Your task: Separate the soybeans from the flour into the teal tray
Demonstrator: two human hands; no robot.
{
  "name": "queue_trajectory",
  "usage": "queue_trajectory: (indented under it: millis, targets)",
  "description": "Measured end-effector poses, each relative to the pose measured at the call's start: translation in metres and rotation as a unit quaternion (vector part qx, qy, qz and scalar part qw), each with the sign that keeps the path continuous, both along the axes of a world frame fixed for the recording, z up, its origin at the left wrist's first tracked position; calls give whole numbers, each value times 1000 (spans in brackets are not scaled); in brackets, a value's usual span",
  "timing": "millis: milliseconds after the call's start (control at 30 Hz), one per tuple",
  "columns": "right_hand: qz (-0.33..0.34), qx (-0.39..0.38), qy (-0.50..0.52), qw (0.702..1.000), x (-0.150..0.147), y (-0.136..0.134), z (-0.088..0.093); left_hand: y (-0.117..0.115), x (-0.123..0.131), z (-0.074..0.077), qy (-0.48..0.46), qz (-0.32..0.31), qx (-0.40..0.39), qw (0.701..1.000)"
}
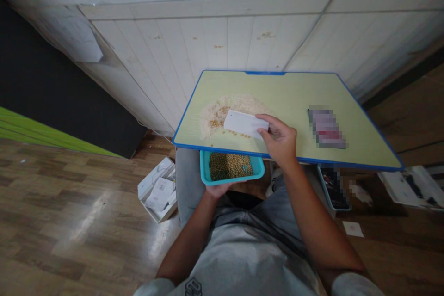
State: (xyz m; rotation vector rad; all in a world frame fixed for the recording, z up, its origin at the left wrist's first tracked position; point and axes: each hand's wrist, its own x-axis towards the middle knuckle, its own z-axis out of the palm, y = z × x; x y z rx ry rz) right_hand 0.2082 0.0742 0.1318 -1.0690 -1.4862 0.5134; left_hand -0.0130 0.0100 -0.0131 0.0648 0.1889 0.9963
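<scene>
My right hand (280,138) grips the right end of a flat white card (244,123) between thumb and fingers, low over the table. Under and around the card lie a spread of pale grains (248,101) and some yellow beans (217,122). Below the table's near edge, my left hand (219,189) supports a turquoise tray (231,181) from underneath, most of its fingers hidden by it. Inside the tray are dark green beans (217,166) on the left and yellow beans (238,165) on the right, with a few small turquoise bits.
The yellow-green table (298,90) has a blue rim and stands by a white panelled wall. A blurred packet (327,128) lies on its right side. On the floor are an open white box (160,192) at left and another tray (335,189) at right.
</scene>
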Motion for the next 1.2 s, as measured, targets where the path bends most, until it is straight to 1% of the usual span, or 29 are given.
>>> queue_trajectory:
  millis: [133,433,567,767,967,1200]
  targets:
    - [7,0,-6,1000,-1,-2,1,0,0,-3,-12,13,-22,1000]
    - [12,1,-19,1000,-4,-10,6,0,0,3,-12,13,-4,1000]
    - [25,-3,-33,999,-5,-14,7,-1,0,5,-13,12,-9,1000]
    - [30,21,-40,999,-7,-21,6,-1,1,2,14,21,-6,1000]
    - [30,26,-55,998,-8,-26,8,0,0,-2,19,14,23,999]
    - [34,35,-65,997,-10,-33,11,1,-1,2,0,5,10,1000]
